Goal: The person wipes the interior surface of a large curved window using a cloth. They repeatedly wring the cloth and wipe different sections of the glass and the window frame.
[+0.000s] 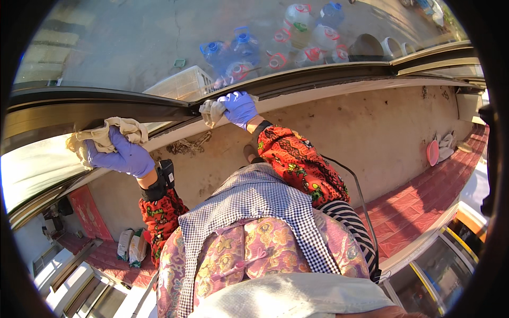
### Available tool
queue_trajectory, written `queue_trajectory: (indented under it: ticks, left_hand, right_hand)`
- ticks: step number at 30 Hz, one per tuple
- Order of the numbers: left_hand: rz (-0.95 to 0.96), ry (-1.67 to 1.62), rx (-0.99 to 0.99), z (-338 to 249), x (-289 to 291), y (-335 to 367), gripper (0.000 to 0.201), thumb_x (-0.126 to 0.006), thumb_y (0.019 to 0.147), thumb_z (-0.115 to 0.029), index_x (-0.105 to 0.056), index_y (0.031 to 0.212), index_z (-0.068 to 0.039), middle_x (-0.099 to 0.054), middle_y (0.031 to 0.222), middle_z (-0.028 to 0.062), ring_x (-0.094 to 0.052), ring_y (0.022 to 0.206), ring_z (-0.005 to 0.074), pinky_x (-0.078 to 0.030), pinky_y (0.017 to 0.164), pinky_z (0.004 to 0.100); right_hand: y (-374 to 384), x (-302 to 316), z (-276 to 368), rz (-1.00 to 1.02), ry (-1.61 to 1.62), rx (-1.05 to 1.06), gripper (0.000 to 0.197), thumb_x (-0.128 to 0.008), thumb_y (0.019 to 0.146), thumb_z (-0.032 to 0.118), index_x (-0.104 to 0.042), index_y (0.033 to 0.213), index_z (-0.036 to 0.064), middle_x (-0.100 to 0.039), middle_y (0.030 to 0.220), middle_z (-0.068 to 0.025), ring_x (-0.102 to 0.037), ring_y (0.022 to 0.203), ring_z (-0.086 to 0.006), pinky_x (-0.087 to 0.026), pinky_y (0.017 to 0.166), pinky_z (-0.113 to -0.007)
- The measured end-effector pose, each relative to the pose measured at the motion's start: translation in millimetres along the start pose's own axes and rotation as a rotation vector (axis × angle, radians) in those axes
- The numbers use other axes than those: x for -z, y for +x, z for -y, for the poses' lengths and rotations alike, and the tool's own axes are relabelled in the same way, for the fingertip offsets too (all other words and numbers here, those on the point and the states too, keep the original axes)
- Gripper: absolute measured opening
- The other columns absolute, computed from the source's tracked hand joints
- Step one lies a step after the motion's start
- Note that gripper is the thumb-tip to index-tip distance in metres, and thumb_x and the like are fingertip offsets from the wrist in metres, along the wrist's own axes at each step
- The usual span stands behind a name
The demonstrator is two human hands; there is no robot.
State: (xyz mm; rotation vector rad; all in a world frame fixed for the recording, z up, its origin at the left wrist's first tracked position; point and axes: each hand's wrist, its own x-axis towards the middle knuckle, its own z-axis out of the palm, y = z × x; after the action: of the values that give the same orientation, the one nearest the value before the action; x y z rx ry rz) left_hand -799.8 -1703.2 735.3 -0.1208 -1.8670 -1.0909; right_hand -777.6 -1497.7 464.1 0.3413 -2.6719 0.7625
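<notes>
2 soft, limp cloths are pressed onto the window frame [132, 106]: one cloth [106, 135] bunched under the closed left hand [119, 156], a second cloth [211, 110] gripped left of the right hand [239, 107]. Light and easily crumpled, they seem best held bunched.

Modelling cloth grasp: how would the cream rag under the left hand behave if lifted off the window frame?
Probably floppy: the crumpled cream cloth rag bunches in folds around the blue-gloved left hand. Likely light, since loose ends droop past the dark metal window frame. Unlikely to slip, as the fingers press into it.

Both gloved hands, left [121, 155] and right [239, 107], reach forward, fingers clenched
</notes>
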Motion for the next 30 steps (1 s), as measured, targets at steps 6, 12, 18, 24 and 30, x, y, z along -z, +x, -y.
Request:
queue_trajectory:
  ticks: [6, 12, 18, 24, 30]
  left_hand:
    - [0.07, -0.104, 0.059, 6, 4, -7, 0.052, -0.07, 0.091, -0.006, -0.044, 0.133, 0.007, -0.049, 0.12, 0.0125, -0.053, 0.104, 0.0212, -0.048, 0.094, 0.0369]
    - [0.009, 0.013, -0.104, 1, 1, -3, 0.031, -0.069, 0.088, -0.001, -0.057, 0.116, 0.009, -0.057, 0.103, 0.0091, -0.055, 0.091, 0.0166, -0.048, 0.081, 0.0307]
    - [0.055, -0.039, -0.021, -8, 1, 2, 0.024, -0.065, 0.089, -0.001, -0.058, 0.111, 0.007, -0.056, 0.097, 0.0067, -0.054, 0.085, 0.014, -0.047, 0.077, 0.0295]
    - [0.131, -0.125, 0.116, 6, 8, 0, 0.036, -0.067, 0.087, 0.001, -0.055, 0.121, 0.005, -0.053, 0.115, 0.0117, -0.056, 0.1, 0.0208, -0.047, 0.091, 0.036]
    - [-0.018, -0.02, -0.059, 6, 15, -6, 0.044, -0.071, 0.085, 0.0, -0.054, 0.126, 0.003, -0.056, 0.115, 0.0113, -0.058, 0.103, 0.0219, -0.05, 0.093, 0.0365]
  right_hand:
    - [-78, 132, -145, -0.233, -0.277, -0.366, 0.031, -0.07, 0.077, 0.013, -0.068, 0.108, 0.015, -0.071, 0.096, -0.0092, -0.066, 0.093, -0.0313, -0.048, 0.088, -0.044]
    - [-70, 92, -135, -0.277, -0.344, -0.594, 0.026, -0.07, 0.078, 0.019, -0.068, 0.103, 0.0141, -0.068, 0.092, -0.0111, -0.064, 0.09, -0.0341, -0.048, 0.084, -0.046]
    - [-13, 0, -1, -0.091, -0.104, -0.269, 0.023, -0.062, 0.078, 0.02, -0.064, 0.1, 0.0166, -0.065, 0.086, -0.0046, -0.063, 0.087, -0.0268, -0.045, 0.079, -0.046]
    - [-4, 2, 0, 0.079, 0.116, -0.153, 0.031, -0.066, 0.08, 0.024, -0.067, 0.11, 0.0167, -0.068, 0.093, -0.0047, -0.065, 0.092, -0.0264, -0.049, 0.083, -0.043]
    - [-65, 50, -99, -0.339, 0.131, -0.383, 0.038, -0.073, 0.078, 0.01, -0.066, 0.116, 0.0085, -0.072, 0.103, -0.0106, -0.067, 0.095, -0.0272, -0.051, 0.091, -0.04]
